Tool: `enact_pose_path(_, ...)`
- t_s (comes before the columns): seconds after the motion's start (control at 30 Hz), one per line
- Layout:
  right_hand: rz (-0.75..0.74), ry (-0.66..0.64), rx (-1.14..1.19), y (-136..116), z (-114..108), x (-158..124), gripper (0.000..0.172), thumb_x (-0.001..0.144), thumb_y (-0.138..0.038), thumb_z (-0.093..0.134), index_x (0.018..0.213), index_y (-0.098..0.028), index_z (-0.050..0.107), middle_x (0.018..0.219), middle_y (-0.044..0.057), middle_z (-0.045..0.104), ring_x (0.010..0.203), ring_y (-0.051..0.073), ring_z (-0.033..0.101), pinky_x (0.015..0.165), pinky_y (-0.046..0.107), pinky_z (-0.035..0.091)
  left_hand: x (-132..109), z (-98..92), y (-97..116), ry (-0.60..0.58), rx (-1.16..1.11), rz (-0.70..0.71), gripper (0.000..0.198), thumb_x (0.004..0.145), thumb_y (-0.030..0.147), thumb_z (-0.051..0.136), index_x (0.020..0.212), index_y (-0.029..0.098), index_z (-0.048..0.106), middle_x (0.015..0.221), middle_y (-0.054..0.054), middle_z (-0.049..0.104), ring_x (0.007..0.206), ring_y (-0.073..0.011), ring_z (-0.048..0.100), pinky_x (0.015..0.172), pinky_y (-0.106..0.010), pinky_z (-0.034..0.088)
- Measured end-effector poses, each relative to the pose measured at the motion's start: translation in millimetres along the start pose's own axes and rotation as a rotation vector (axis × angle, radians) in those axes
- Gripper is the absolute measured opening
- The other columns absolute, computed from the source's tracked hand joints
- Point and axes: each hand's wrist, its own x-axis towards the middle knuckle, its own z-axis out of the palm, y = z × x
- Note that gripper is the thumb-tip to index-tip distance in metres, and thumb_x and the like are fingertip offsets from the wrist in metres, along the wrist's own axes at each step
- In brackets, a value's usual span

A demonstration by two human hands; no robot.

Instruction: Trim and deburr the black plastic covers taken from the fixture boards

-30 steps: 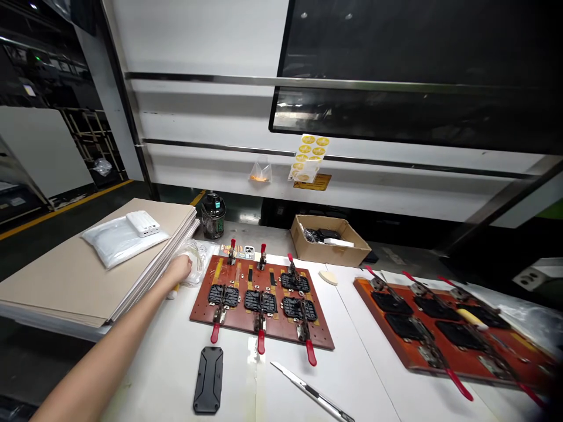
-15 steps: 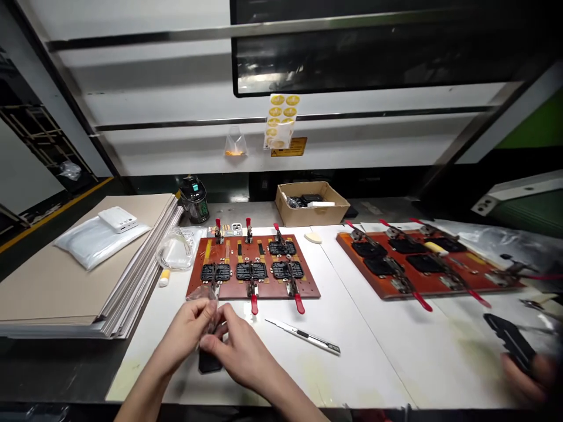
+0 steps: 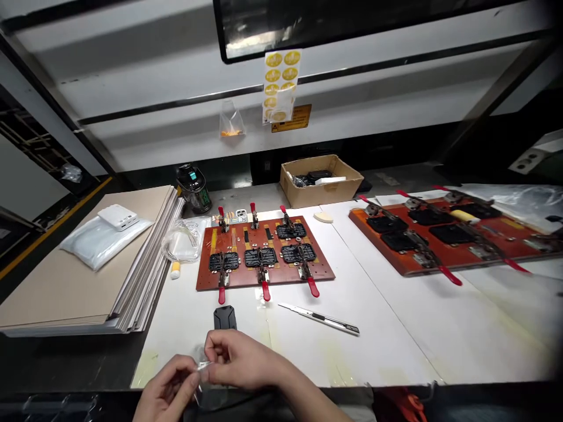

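Observation:
Near the table's front edge, my left hand (image 3: 171, 387) pinches a clear plastic bag (image 3: 210, 398). My right hand (image 3: 237, 357) grips the same bag from the other side, its fingertips close to those of the left. Just beyond my right hand a black plastic part (image 3: 224, 317) lies on the white table covering. Behind it stands a reddish-brown fixture board (image 3: 281, 280) with red-handled clamps, bearing several black ribbed parts (image 3: 260, 257). To the right of my hands lies a silver utility knife (image 3: 319, 319).
A second fixture board (image 3: 409, 266) with clamps lies at the right. Stacked cardboard sheets (image 3: 88, 281) at the left carry a bagged item and a white power bank (image 3: 118, 217). At the back are a cardboard box (image 3: 323, 190) and a dark bottle (image 3: 194, 189).
My hands have drawn back toward the table edge with the bag, and the black part now lies apart from them. The view has shifted; the other person's hand at the right has left it.

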Motion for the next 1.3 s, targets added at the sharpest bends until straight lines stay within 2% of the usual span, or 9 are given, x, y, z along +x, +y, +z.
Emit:
enact_pose_path(0.1,-0.008,0.156,-0.258,0.9,-12.6,-2.1,0.036,0.080,-0.036,0.077,0.112,-0.027,0.063,0.111,-0.001,0.064,0.086,0.015,0.064,0.077,0.025,0.049,10.7,-13.2,-7.3,0.211,-0.039,-0.042,0.042,0.071,0.057,0.079,0.090,0.021,0.070,0.084,-0.004,0.068,0.077,-0.0205,0.065,0.069,-0.024,0.055)
enact_pose_path(0.2,0.080,0.384,-0.568,6.0,-11.2,0.4,0.045,0.087,-0.034,0.071,0.130,-0.030,0.058,0.144,0.004,0.054,0.109,0.027,0.066,0.091,0.038,0.053,23.0,-23.3,-20.3,0.264,0.001,-0.071,0.047,0.069,0.058,0.081,0.092,0.019,0.071,0.086,-0.006,0.071,0.080,-0.0208,0.066,0.071,-0.023,0.055)
enact_pose_path(0.3,0.156,0.352,-0.714,9.7,-1.5,7.8,0.072,0.082,-0.033,0.077,0.147,-0.029,0.046,0.158,0.009,0.039,0.111,0.034,0.067,0.090,0.045,0.057,29.4,-19.5,-28.4,0.253,0.002,-0.080,0.049,0.074,0.060,0.076,0.099,0.018,0.070,0.088,-0.006,0.072,0.079,-0.0190,0.065,0.072,-0.023,0.054)
enact_pose_path(0.43,0.394,0.379,-0.768,2.7,0.9,1.9,0.082,0.078,-0.029,0.081,0.149,-0.018,0.042,0.136,0.016,0.053,0.090,0.034,0.072,0.074,0.044,0.058,29.0,-6.7,-29.6,0.258,-0.013,-0.076,0.048,0.078,0.060,0.073,0.103,0.019,0.067,0.083,-0.003,0.068,0.076,-0.0172,0.060,0.069,-0.023,0.050)
enact_pose_path(0.6,0.271,0.479,-0.454,-4.0,-9.0,-29.5,0.010,0.095,-0.030,0.060,0.098,-0.021,0.065,0.101,0.003,0.061,0.087,0.022,0.066,0.078,0.033,0.050,26.1,3.4,-27.9,0.242,-0.039,-0.088,0.041,0.082,0.059,0.069,0.093,0.021,0.063,0.074,0.002,0.056,0.069,-0.0141,0.051,0.064,-0.022,0.044)
enact_pose_path(0.77,0.206,0.619,0.085,9.2,12.1,-29.5,0.039,0.100,-0.056,0.045,0.112,-0.022,0.060,0.065,-0.006,0.045,0.056,0.014,0.049,0.053,0.024,0.041,28.5,18.0,-23.9,0.193,0.015,-0.060,0.038,0.090,0.061,0.057,0.092,0.023,0.058,0.073,0.002,0.055,0.069,-0.0158,0.053,0.066,-0.025,0.045)
enact_pose_path(1.0,0.162,0.537,-0.136,13.4,25.6,-21.1,0.024,0.096,-0.039,0.057,0.087,-0.020,0.070,0.079,0.000,0.059,0.071,0.015,0.053,0.065,0.026,0.037,18.5,28.2,-16.9,0.241,0.320,0.157,0.026,0.099,0.049,0.046,0.098,0.026,0.059,0.091,-0.001,0.065,0.083,-0.0175,0.062,0.077,-0.027,0.048)
enact_pose_path(1.23,0.140,0.257,0.302,22.2,10.0,-21.6,0.024,0.094,-0.040,0.058,0.090,-0.017,0.064,0.074,-0.002,0.056,0.067,0.015,0.057,0.066,0.026,0.047,9.0,52.6,-5.1,0.135,0.388,0.412,0.019,0.103,0.027,0.040,0.098,0.026,0.058,0.087,-0.001,0.063,0.080,-0.0147,0.062,0.073,-0.024,0.048)
enact_pose_path(1.3,0.088,0.290,0.469,27.2,7.3,-25.1,0.025,0.091,-0.043,0.063,0.099,-0.019,0.059,0.083,-0.001,0.057,0.070,0.014,0.059,0.070,0.028,0.050,6.1,58.2,1.7,0.089,0.382,0.435,0.019,0.103,0.025,0.039,0.096,0.025,0.057,0.085,-0.001,0.062,0.077,-0.0147,0.061,0.070,-0.024,0.047)
